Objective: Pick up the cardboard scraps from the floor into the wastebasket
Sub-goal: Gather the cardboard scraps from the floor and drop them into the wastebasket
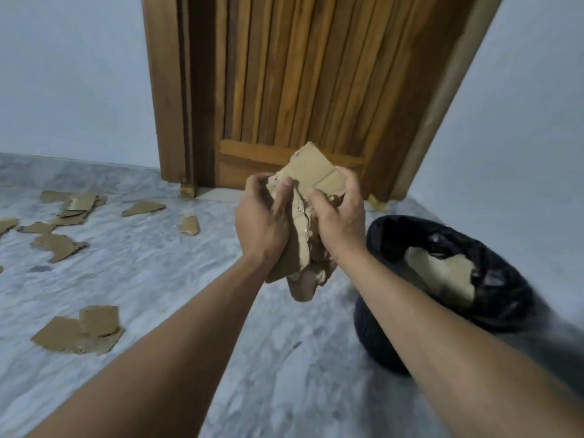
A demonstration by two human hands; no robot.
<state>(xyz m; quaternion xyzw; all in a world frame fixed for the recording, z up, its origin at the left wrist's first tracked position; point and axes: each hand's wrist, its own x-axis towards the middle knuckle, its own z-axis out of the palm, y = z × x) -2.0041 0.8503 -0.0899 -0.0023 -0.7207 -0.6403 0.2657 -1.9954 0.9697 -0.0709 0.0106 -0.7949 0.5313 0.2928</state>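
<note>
Right now a bundle of cardboard scraps (313, 173) is up in the air, held between both hands above the floor (164, 279) and just left of the wastebasket (373, 336). The left hand (262, 222) is curled round the bundle's left side, thumb pressed on top. The right hand (339, 219) grips the right side, fingers wrapped over a folded flap. Torn pieces hang below the wrists. The wastebasket stands on the floor near the right wall, lined with a black bag, and a large cardboard piece (442, 275) lies inside it. More loose scraps (76, 205) are scattered across the left part of the floor, some overlapping, with another overlapping pile (80, 330) nearer the camera. One small scrap (189, 225) lies alone towards the wooden door (300, 74) at the floor's far edge.
</note>
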